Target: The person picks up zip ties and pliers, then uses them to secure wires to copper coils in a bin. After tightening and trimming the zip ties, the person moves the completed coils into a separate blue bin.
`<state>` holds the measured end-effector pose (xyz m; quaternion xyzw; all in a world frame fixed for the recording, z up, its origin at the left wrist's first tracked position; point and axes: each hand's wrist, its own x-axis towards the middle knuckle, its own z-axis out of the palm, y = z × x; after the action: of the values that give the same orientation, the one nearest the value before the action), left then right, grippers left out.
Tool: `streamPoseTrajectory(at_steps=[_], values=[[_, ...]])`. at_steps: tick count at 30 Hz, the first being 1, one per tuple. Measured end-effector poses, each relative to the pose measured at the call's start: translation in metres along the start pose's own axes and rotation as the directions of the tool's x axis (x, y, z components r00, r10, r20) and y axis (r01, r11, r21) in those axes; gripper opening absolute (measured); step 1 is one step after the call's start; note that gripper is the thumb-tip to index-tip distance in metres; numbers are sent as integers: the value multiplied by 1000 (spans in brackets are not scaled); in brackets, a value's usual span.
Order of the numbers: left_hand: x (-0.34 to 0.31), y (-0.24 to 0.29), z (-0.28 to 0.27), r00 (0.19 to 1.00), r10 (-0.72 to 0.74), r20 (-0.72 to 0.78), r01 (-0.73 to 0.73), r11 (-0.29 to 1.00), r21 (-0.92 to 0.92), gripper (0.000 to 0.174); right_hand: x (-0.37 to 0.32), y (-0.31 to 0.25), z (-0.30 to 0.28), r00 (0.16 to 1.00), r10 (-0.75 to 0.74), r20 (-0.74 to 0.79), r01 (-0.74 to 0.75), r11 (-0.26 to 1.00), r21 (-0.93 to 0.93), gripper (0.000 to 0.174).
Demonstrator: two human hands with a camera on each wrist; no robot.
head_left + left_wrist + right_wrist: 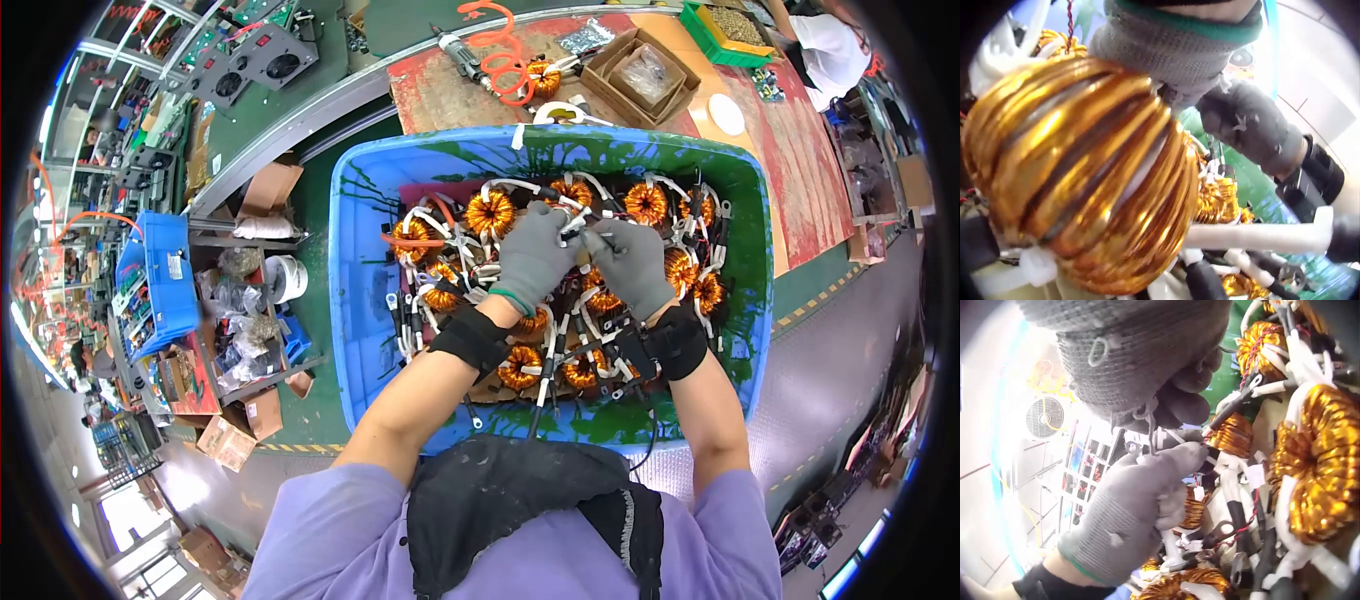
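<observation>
My left hand (535, 255), in a grey glove with a green cuff, pinches a black-sleeved lead (1185, 435) between thumb and fingers. A ring terminal (1132, 447) shows at the end of this lead. Close against it, my gloved right hand (630, 262) has its fingers curled at the same lead; its fingertips are partly hidden. Both hands are above copper-wound toroidal coils (490, 213) with white and black sleeved leads. One large coil (1085, 175) fills much of the left wrist view, below the left hand (1166, 53).
The coils lie inside a blue plastic bin (360, 300) with green-stained walls. Behind it, a worn red worktop (430, 95) bears a power screwdriver (462, 55), an orange coiled hose (500, 65), another coil and a cardboard box (640, 78). Shelves with a blue crate (165, 285) stand at left.
</observation>
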<state>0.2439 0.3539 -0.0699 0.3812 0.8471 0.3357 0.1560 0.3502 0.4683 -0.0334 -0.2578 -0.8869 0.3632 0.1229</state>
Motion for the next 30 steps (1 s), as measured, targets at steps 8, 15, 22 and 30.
streamPoseTrajectory(at_steps=[8, 15, 22, 30], values=[[-21, 47, -54, 941, 272, 201, -330, 865, 378, 20, -37, -16, -38, 910, -415, 24, 370, 782, -502, 12], [0, 86, -35, 953, 153, 261, -259, 858, 444, 22, -94, 30, -100, 986, 145, 87, -109, 939, -327, 12], [36, 144, 94, 972, -121, 199, 74, 971, 226, 45, -133, 94, -122, 825, 516, 230, -553, 652, 519, 22], [54, 116, 114, 978, -38, 204, 184, 613, -768, 31, -135, 94, -130, 842, 474, 256, -533, 662, 527, 24]])
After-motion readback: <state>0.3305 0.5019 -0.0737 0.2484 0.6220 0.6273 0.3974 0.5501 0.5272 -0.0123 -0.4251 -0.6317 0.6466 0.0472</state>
